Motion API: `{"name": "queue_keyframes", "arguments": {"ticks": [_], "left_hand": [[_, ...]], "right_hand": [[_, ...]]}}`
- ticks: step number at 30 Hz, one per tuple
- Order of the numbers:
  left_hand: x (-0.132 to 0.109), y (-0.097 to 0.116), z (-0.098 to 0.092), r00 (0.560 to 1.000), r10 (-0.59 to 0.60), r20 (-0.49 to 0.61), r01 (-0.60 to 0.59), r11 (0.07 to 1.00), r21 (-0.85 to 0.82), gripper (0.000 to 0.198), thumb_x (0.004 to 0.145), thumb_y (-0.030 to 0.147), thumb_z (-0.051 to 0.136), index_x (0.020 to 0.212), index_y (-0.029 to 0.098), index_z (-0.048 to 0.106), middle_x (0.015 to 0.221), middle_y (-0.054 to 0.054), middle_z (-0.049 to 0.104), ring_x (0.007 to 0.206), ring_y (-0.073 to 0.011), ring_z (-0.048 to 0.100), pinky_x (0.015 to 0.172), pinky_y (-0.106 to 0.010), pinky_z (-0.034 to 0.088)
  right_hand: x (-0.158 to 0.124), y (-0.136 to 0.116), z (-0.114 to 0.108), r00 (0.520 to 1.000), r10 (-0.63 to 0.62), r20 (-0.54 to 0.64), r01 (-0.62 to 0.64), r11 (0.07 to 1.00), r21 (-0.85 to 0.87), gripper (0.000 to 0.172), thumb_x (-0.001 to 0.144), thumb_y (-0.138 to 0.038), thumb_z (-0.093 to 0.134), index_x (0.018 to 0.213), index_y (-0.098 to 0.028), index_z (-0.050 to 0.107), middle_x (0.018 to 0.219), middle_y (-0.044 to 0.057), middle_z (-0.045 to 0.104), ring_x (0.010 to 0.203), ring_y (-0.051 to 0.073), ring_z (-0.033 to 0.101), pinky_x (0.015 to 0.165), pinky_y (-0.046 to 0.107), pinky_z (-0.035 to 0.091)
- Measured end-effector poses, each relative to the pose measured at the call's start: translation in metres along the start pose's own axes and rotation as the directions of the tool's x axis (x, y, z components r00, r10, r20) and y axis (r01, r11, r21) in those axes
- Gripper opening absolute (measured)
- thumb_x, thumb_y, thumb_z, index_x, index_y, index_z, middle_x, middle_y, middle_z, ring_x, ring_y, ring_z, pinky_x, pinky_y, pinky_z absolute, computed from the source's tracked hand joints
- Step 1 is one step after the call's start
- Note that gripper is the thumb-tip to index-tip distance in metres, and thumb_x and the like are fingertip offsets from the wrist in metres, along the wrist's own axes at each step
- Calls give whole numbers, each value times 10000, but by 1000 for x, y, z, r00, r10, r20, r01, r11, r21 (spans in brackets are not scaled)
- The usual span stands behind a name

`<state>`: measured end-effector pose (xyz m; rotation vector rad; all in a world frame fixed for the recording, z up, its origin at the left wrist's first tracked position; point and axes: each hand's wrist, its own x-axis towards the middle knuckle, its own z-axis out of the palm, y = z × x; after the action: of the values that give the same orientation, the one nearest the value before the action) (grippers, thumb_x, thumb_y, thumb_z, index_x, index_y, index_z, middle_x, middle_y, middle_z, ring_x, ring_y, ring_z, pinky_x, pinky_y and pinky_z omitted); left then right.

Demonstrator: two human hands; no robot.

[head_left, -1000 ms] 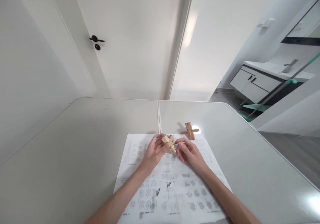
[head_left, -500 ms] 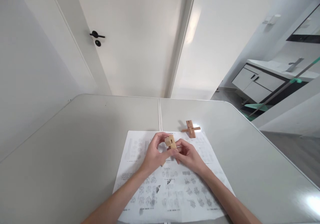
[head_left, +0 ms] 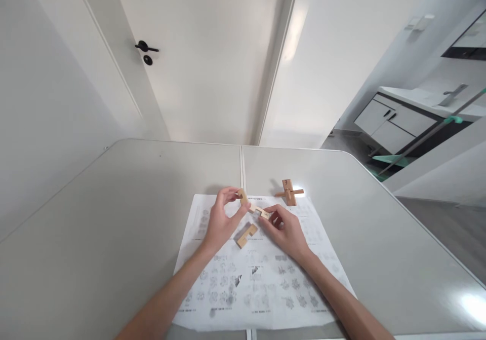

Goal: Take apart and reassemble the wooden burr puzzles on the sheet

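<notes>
Between the fingers and thumb of my left hand (head_left: 227, 217) is a notched wooden puzzle piece (head_left: 243, 196), tilted upward. My right hand (head_left: 285, 226) pinches the end of a second notched wooden piece (head_left: 261, 212), paler and with a mark near that end. The two pieces meet near my left thumb; whether they interlock I cannot tell. Below them a third notched wooden piece (head_left: 246, 236) lies on the printed paper sheet (head_left: 261, 299). Beyond my right hand stands a cross-shaped wooden assembly (head_left: 290, 193) of darker wood, marked on top.
The paper, printed with small diagrams and torn in two small spots, lies on a grey table (head_left: 114, 218) with a seam down its middle. Past the table are a white door with a black handle (head_left: 146, 46) and, at right, a sink cabinet (head_left: 395, 122).
The held wooden pieces, close together before, now stretch out in an angled line as my hands have spread slightly. The third piece on the paper, mostly hidden earlier, is now visible.
</notes>
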<state>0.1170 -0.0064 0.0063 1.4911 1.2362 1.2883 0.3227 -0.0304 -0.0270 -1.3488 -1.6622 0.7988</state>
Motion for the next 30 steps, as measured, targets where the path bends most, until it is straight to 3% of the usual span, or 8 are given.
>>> {"name": "queue_keyframes", "arguments": {"ticks": [3,6,12,17,21,23,26,30], "left_hand": [[-8,1,-22,996,-29,84,11,976,217,462,879,447,765,1261,294,557,1273,-55,680,1213,-274,643,1058,-460,502],[-23,1,-48,979,-31,202,-56,909,413,502,881,436,756,1318,316,542,1360,-59,635,1233,-292,629,1053,-479,510],[-35,2,-82,904,-57,424,-202,817,540,547,909,367,711,1410,325,495,1411,-74,595,1303,-297,591,1092,-484,504],[-35,9,-79,843,-29,536,-304,798,520,700,879,274,709,1501,333,394,1487,-87,539,1393,-314,504,1156,-514,447],[-33,9,-66,808,2,590,-355,800,484,1037,729,431,884,1583,360,300,1618,-99,399,1474,-363,405,1186,-547,413],[-30,7,-59,777,20,629,-394,795,461,1104,680,525,911,1590,361,307,1624,-101,400,1490,-375,381,1197,-564,392],[-29,2,-51,762,35,646,-420,786,453,999,719,541,888,1554,358,372,1552,-89,496,1452,-358,432,1187,-556,397],[-35,1,-48,806,46,590,-402,775,488,754,834,432,817,1479,338,437,1428,-65,588,1345,-310,525,1138,-502,442]], "right_hand": [[2,4,0,1000,-30,-5,30,997,-68,200,981,-429,655,1017,-232,660,774,17,661,657,191,591,611,318,497],[3,5,1,992,-123,42,127,986,-110,200,1007,-418,622,1081,-245,690,917,62,691,745,218,627,673,355,536],[3,3,0,953,-270,136,285,953,-104,219,1050,-316,542,1198,-282,699,1142,111,668,1027,280,661,847,439,595],[3,2,-2,933,-300,199,315,948,-45,322,1058,-218,481,1324,-304,641,1217,97,686,1113,270,653,958,473,574],[1,-1,-4,925,-287,250,293,956,13,352,1067,-198,443,1347,-325,614,1178,67,730,1090,250,664,942,447,569],[0,-2,-3,921,-291,258,292,956,35,372,1069,-198,434,1392,-324,569,1181,65,748,1101,252,664,943,449,562],[0,-1,-3,937,-258,238,253,966,52,356,1063,-233,463,1402,-306,543,1212,75,745,1027,253,683,875,432,574],[0,2,-2,951,-221,217,213,975,60,330,1043,-273,506,1368,-282,562,1223,84,726,914,230,678,782,392,578]]}}
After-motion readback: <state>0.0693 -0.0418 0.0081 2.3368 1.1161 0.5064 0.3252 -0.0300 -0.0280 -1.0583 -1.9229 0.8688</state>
